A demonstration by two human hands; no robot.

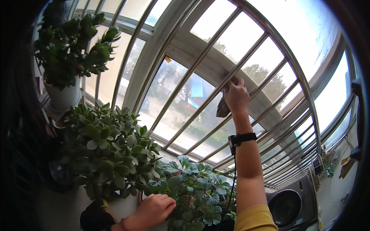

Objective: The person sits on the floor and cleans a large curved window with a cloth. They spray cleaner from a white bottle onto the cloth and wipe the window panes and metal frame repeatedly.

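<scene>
My right hand (pixel 237 95) reaches up between the metal bars and grips a dark, bunched cloth (pixel 223 108). It is at the window frame's pale crossbar (pixel 199 62), with part of the cloth hanging below the fingers. Low in the view, my left hand (pixel 154 208) has its fingers curled together beside a leafy potted plant (pixel 192 187). I see nothing in that hand, though its palm side is hidden. Polished metal window bars (pixel 199 105) run diagonally in front of the glass (pixel 173 83).
A large jade-like succulent (pixel 115 150) spreads across the left. Behind it, another succulent (pixel 72 52) stands in a white pot (pixel 64 93). A dark front-loading washing machine (pixel 306 199) is at lower right. A black cable (pixel 234 173) hangs from my right wrist strap (pixel 244 138).
</scene>
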